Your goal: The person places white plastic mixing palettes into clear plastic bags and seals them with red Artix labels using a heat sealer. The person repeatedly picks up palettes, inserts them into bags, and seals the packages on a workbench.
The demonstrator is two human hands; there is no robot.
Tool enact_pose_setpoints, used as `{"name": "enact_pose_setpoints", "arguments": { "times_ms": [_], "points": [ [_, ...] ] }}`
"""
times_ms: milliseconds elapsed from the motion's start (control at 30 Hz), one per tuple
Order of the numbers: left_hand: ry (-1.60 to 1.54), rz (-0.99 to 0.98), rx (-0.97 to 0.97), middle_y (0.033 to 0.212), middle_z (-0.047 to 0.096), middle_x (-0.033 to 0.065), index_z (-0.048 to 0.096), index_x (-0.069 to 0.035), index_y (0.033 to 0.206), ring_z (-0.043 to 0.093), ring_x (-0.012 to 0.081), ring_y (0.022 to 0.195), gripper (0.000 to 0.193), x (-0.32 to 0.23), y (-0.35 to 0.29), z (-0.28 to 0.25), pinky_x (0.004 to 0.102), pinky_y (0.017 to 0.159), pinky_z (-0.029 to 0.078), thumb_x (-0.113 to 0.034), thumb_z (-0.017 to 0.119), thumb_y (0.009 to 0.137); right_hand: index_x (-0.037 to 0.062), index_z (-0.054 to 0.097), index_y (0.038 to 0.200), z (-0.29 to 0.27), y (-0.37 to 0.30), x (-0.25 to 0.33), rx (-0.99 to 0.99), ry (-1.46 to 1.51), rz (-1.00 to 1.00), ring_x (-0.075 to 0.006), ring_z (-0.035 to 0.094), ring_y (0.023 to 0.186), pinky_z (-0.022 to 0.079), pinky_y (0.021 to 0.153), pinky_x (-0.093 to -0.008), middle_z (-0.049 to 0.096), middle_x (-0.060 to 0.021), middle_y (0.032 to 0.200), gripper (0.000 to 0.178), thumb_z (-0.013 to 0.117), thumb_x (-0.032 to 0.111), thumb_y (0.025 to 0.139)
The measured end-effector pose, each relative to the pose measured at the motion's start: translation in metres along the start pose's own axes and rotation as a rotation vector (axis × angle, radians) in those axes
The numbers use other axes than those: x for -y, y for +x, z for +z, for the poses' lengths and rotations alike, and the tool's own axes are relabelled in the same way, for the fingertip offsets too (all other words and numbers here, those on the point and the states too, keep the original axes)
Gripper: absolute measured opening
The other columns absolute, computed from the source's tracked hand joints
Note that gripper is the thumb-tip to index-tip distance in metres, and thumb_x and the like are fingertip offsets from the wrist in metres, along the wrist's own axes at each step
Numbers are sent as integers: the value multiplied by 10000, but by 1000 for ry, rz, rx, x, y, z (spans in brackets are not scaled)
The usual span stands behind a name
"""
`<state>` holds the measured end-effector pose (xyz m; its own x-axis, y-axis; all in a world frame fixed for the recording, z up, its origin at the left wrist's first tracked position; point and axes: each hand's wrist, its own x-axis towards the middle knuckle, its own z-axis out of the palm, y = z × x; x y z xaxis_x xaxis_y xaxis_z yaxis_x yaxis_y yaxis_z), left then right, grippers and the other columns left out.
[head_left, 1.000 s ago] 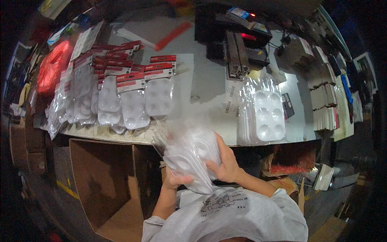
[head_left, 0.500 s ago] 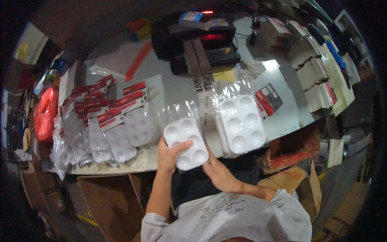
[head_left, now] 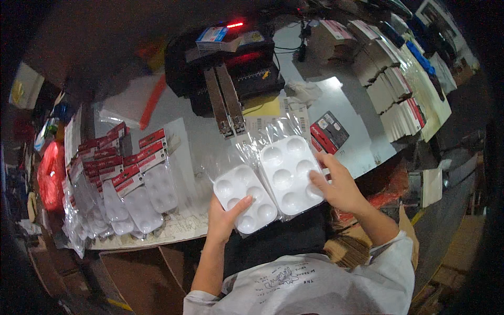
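My left hand [head_left: 222,219] holds a white plastic paint palette [head_left: 257,195] in a clear bag, its thumb pressed across the round wells. Closed on the right edge of a second bagged palette [head_left: 284,178] is my right hand [head_left: 342,188], its thumb on top. This second palette seems to lie on others; how many I cannot tell. The two palettes sit side by side at the table's near edge, almost touching. On the left lie several bagged palettes [head_left: 140,208] with red-and-white header cards [head_left: 140,170].
A black machine [head_left: 181,68] with a metal bar [head_left: 223,102] stands at the back, a small blue-and-white box [head_left: 214,35] on top. Stacked cards [head_left: 391,94] line the right side. A red-and-black card [head_left: 329,131] lies beyond my right hand. Cardboard boxes [head_left: 139,273] stand below the table edge.
My right hand has left the underside of the left palette and taken hold of the right-hand palette. My left hand keeps its grip. The view has shifted slightly.
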<state>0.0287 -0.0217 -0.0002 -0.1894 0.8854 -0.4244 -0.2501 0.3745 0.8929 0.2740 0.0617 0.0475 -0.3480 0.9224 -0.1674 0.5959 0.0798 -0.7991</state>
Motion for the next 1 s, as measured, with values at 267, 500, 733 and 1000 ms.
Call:
{"name": "enact_pose_setpoints", "arguments": {
  "times_ms": [267,500,733,1000],
  "points": [
    [39,-7,-12,1085,555,124,442,29,1179,553,197,973,579,2,1,2,307,835,447,-155,735,715,-109,538,1031,13,17,26,161,-100,81,-351,533,989,423,862,-387,538,-251,1039,831,733,567,590],
    [-13,31,11,1088,556,121,444,23,1177,562,192,961,561,-1,-2,4,297,821,456,-118,731,716,-88,441,1102,23,-5,28,77,93,61,-311,555,965,438,861,-346,543,-223,1032,780,769,435,626],
    [30,-20,-20,1035,582,114,484,18,1144,579,190,915,544,3,1,-4,297,784,470,-144,751,699,-53,507,1091,-49,-13,0,-281,754,125,-186,614,836,509,732,-301,604,-119,982,548,744,220,680],
    [79,-90,13,987,611,86,538,16,1098,587,173,880,494,-9,3,-5,294,778,466,-131,756,679,-77,540,1065,-102,-10,-115,-509,837,238,-175,616,810,491,717,-305,620,-106,948,448,688,199,745]
  ]
}}
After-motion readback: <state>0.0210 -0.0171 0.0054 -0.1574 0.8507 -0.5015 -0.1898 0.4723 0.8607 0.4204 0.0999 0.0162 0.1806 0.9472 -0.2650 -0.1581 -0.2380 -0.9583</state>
